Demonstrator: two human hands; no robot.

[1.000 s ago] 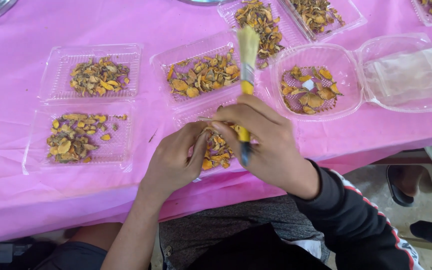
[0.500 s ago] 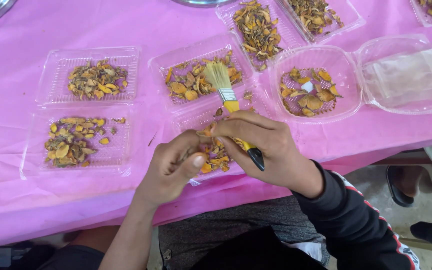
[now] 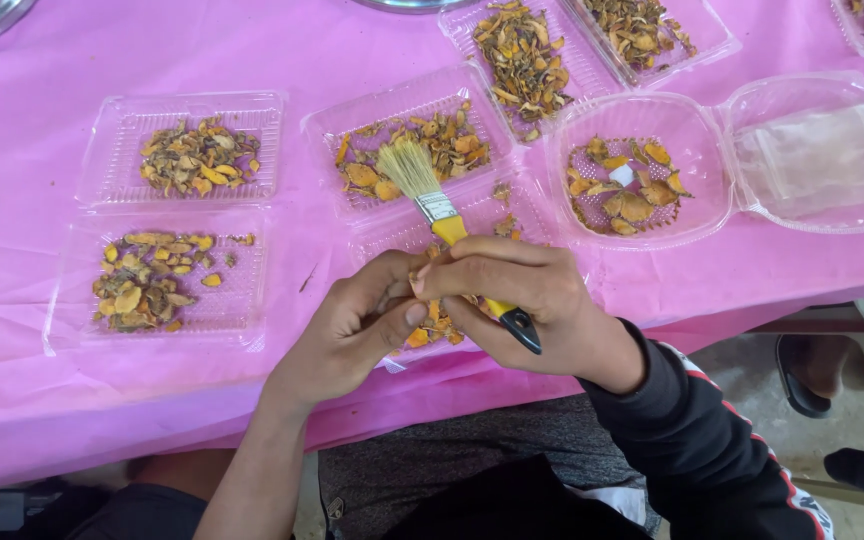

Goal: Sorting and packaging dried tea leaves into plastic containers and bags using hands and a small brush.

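My right hand (image 3: 527, 300) grips a small paintbrush (image 3: 444, 222) with a yellow handle, black tip and pale bristles; the bristles point up and left over a clear plastic clamshell tray (image 3: 332, 128) of dried orange and brown slices. My left hand (image 3: 352, 330) is curled beside the right, fingertips pinching something small that I cannot make out. Both hands hover over the tray's near half (image 3: 377, 238), which holds a few more slices. The trays sit on a pink tablecloth (image 3: 22, 150).
Another open clamshell (image 3: 272, 150) with dried slices lies at left. A round clear container (image 3: 562, 195) with slices and its lid (image 3: 822, 160) lie at right. More trays (image 3: 717, 40) line the far edge. Someone's sandalled feet (image 3: 812, 380) are on the floor at right.
The brush has swung from pointing straight up to leaning left, its bristles lower and nearer my hands. My hands have stayed over the same tray.
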